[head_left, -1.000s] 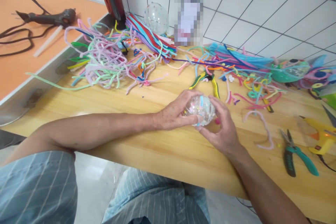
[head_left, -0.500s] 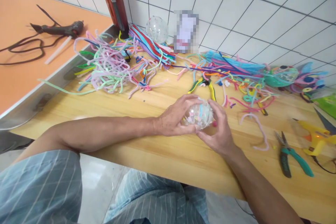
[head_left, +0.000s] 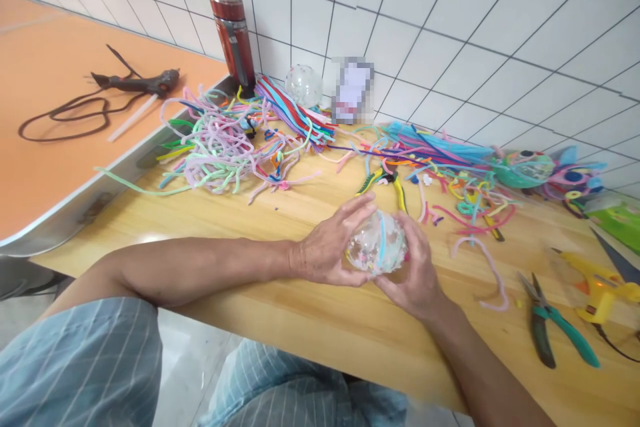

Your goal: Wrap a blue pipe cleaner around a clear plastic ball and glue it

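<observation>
A clear plastic ball [head_left: 373,247] with a light blue stripe across it and small coloured bits inside sits between my two hands, just above the wooden table [head_left: 280,320]. My left hand [head_left: 333,247] grips its left side, thumb below and fingers over the top. On the other side, my right hand [head_left: 417,273] curls round it with the thumb underneath. Just beyond the ball lie yellow-and-black pliers [head_left: 400,190], partly hidden by my hands.
Tangled pipe cleaners [head_left: 215,147] cover the back left. A second clear ball [head_left: 304,85], a red thermos [head_left: 234,43] and a phone [head_left: 353,90] stand by the wall. Teal-handled pliers [head_left: 550,320] and a yellow glue gun [head_left: 600,283] lie right; a black glue gun [head_left: 145,83] lies left.
The ball has turned in my hands, so its blue stripe now runs more fully across the side facing me. My view has tilted upward slightly, and both hands keep their hold.
</observation>
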`<state>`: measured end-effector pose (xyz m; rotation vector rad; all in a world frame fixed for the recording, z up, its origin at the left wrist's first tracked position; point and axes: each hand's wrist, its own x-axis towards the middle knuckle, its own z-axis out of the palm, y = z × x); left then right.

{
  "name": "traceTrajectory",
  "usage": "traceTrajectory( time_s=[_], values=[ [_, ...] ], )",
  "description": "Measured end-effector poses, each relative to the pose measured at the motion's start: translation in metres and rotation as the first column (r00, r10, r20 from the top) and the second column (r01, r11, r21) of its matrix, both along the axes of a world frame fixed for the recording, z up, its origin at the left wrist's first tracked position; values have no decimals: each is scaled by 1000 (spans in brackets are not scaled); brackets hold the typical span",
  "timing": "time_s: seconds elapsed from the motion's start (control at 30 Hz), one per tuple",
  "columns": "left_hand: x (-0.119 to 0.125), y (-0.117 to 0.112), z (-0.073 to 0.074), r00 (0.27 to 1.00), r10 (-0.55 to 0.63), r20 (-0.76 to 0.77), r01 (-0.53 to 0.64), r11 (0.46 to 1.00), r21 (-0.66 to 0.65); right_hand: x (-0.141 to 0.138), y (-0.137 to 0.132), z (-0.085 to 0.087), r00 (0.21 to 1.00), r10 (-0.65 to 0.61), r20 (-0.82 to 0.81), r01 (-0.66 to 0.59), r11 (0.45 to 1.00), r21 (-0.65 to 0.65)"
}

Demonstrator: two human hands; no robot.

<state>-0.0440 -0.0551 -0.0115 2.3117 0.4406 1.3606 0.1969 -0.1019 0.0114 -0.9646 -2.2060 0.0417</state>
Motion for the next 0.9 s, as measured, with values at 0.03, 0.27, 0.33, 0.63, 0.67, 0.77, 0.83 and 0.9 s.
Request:
traceTrajectory(
  time_s=[0.03, 0.27, 0.33, 0.63, 0.67, 0.77, 0.83, 0.9],
  values=[
    [-1, 0, 0, 1000, -7, -13, 7, 1000, 0, -1, 0, -1, 1000, 1, 0, -1, 1000, 2],
    [-2, -4, 2, 997, -44, -58, 42, 998, -39, -3, -10, -3, 998, 57, 8, -57, 998, 19],
    [-2, -8, 3, 998, -36, -57, 33, 998, -47, -3, -13, -4, 998, 61, 9, -61, 998, -17],
    [-3, -18, 6, 993, -39, -112, 23, 990, -143, -8, -19, -4, 993, 80, -92, -90, 989, -114],
    [-3, -18, 6, 993, -41, -114, 23, 988, -154, -8, -19, -4, 992, 86, -93, -97, 989, -113],
    [-4, -19, 5, 992, -43, -116, 25, 988, -156, -8, -20, -3, 993, 90, -77, -98, 989, -114],
    [-4, -19, 5, 994, -40, -100, 28, 992, -122, -8, -20, -3, 995, 90, -45, -94, 990, -106],
    [-5, -18, 5, 995, -40, -89, 32, 996, -84, -8, -19, -3, 996, 90, -7, -90, 993, -77]
  ],
)
